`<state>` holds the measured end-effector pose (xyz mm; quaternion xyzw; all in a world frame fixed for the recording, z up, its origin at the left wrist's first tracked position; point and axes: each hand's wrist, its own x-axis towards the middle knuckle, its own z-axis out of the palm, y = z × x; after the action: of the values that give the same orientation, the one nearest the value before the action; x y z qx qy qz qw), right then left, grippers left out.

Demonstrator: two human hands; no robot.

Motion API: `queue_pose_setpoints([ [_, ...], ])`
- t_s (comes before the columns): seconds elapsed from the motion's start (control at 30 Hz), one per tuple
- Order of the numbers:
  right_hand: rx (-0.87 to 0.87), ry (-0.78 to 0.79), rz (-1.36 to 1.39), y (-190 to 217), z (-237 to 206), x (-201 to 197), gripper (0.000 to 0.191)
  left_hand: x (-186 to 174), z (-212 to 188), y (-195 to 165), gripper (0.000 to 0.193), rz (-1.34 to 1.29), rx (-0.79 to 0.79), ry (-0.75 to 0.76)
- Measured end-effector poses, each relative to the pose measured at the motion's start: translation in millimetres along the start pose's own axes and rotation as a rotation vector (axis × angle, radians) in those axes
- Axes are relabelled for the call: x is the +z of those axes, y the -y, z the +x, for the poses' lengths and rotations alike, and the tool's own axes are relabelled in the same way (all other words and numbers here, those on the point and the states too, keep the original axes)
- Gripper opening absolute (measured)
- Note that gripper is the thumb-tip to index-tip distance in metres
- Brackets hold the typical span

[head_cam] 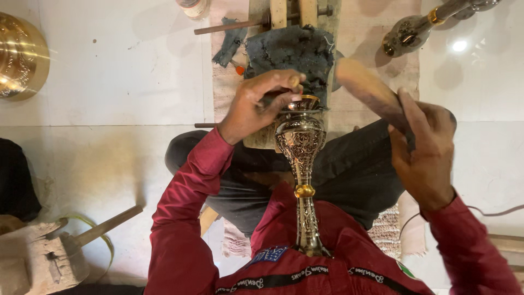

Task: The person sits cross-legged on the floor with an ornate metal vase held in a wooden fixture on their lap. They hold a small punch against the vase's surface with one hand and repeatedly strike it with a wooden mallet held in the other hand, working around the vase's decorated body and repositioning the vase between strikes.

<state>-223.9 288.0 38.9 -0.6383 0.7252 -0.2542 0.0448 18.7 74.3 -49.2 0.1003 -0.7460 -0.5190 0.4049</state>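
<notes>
A tall engraved metal vase point(301, 164), silver with gold bands, lies along my body, its base against my chest and its mouth pointing away. My left hand point(256, 104) is at the vase's mouth, fingers pinched on a small dark tool pressed to the rim. My right hand point(423, 150) is raised to the right, gripping a wooden mallet point(367, 90) whose blurred head points toward the vase. A dark cloth pad point(292, 52) on a wooden block lies just beyond the vase's mouth.
A brass bowl point(19, 54) sits at the far left edge. Another silver and gold vessel point(420, 27) lies at the top right. A wooden block with a hammer point(60, 251) rests at the lower left. A woven mat point(376, 65) covers the pale floor.
</notes>
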Motion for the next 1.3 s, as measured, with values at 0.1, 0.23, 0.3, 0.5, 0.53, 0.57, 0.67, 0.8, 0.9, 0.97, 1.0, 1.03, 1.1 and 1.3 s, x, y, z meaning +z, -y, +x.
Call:
queue_pose_setpoints([
  [0.1, 0.183, -0.013, 0.171, -7, -16, 15, 0.060, 4, 13, -2, 0.035, 0.076, -0.067, 0.138],
  [0.23, 0.344, -0.155, 0.480, -8, -33, 35, 0.056, 11, 37, -14, 0.045, 0.161, -0.060, 0.294],
  [0.3, 0.467, -0.220, 0.801, -6, -39, 42, 0.053, 11, 45, -24, 0.049, 0.232, -0.131, 0.380],
  [0.5, 0.371, -0.130, 0.371, -8, -44, 40, 0.061, 18, 60, -39, 0.045, 0.447, -0.158, 0.480],
  [0.53, 0.376, -0.137, 0.376, -9, -44, 38, 0.062, 19, 59, -39, 0.045, 0.461, -0.159, 0.481],
  [0.57, 0.376, -0.146, 0.381, -12, -42, 38, 0.062, 20, 59, -38, 0.045, 0.478, -0.158, 0.480],
  [0.67, 0.356, -0.085, 0.330, -21, -39, 34, 0.063, 22, 55, -34, 0.046, 0.489, -0.104, 0.435],
  [0.8, 0.168, -0.111, -0.054, -26, -38, 34, 0.065, 21, 53, -31, 0.048, 0.512, -0.100, 0.440],
  [0.9, 0.299, -0.122, 0.456, -25, -38, 34, 0.066, 21, 54, -31, 0.050, 0.516, -0.129, 0.466],
  [0.97, 0.245, -0.090, 0.240, -24, -36, 33, 0.067, 20, 54, -31, 0.047, 0.535, -0.175, 0.499],
  [1.0, 0.216, -0.077, 0.132, -24, -35, 32, 0.067, 20, 54, -31, 0.046, 0.547, -0.194, 0.516],
  [1.03, 0.250, -0.096, 0.223, -23, -34, 31, 0.066, 20, 55, -31, 0.047, 0.531, -0.146, 0.491],
  [1.1, 0.318, -0.124, 0.407, -21, -31, 30, 0.064, 20, 54, -30, 0.049, 0.496, -0.057, 0.440],
  [1.3, 0.125, -0.100, -0.146, -15, -31, 32, 0.071, 20, 53, -30, 0.045, 0.563, -0.185, 0.524],
])
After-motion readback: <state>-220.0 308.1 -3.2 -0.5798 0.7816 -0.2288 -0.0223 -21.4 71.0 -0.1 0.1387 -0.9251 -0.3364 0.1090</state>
